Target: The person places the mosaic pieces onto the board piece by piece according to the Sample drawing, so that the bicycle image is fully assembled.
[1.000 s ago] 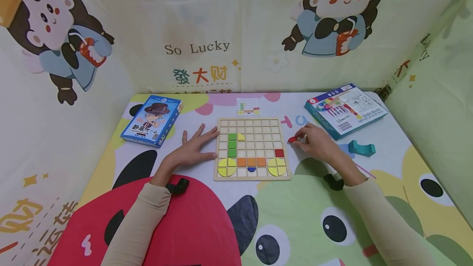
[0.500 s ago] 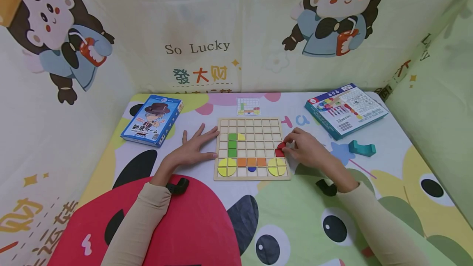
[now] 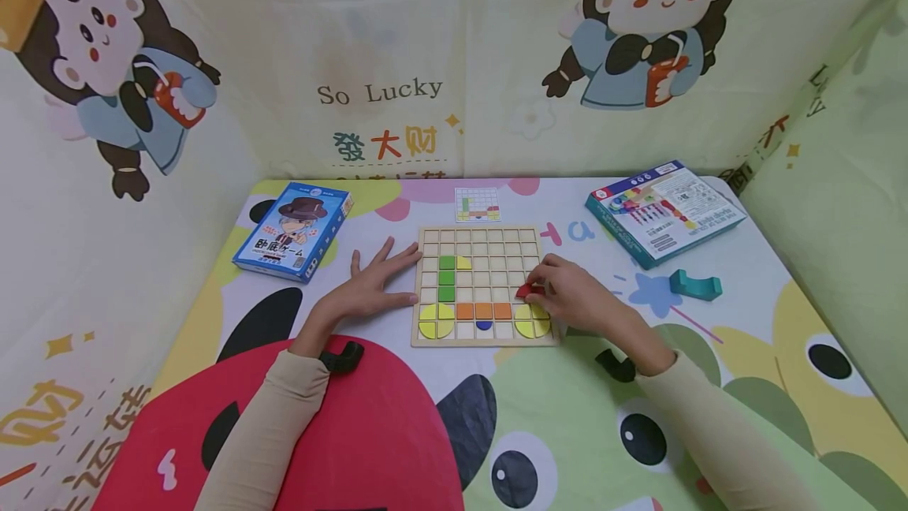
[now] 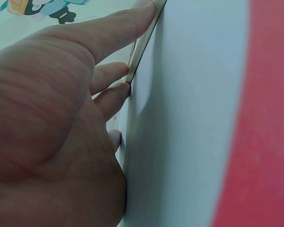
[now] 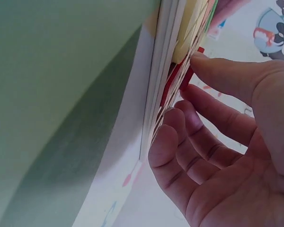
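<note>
My right hand (image 3: 578, 290) pinches a small red piece (image 3: 523, 291) between thumb and index finger, over the right side of the wooden grid board (image 3: 489, 249). In the right wrist view the red piece (image 5: 194, 71) stands tilted at the grid, beside a red square (image 5: 168, 87) in a cell. My left hand (image 3: 365, 290) lies spread on the table, its thumb and fingertips touching the board's left edge. Green squares (image 3: 446, 278), a yellow quarter piece (image 3: 463, 263), orange squares (image 3: 483, 311), a blue half-round piece (image 3: 484, 326) and two yellow discs (image 3: 436, 322) fill other cells.
A printed pattern card (image 3: 478, 205) lies behind the board. At the back left is a blue box (image 3: 292, 232), at the back right a teal-edged box (image 3: 667, 211). A teal curved block (image 3: 695, 285) lies right of my right hand. Fabric walls surround the table.
My right hand has moved left and slightly toward me, carrying the red piece from the table beside the board to above its right-hand cells. The left hand has stayed in place.
</note>
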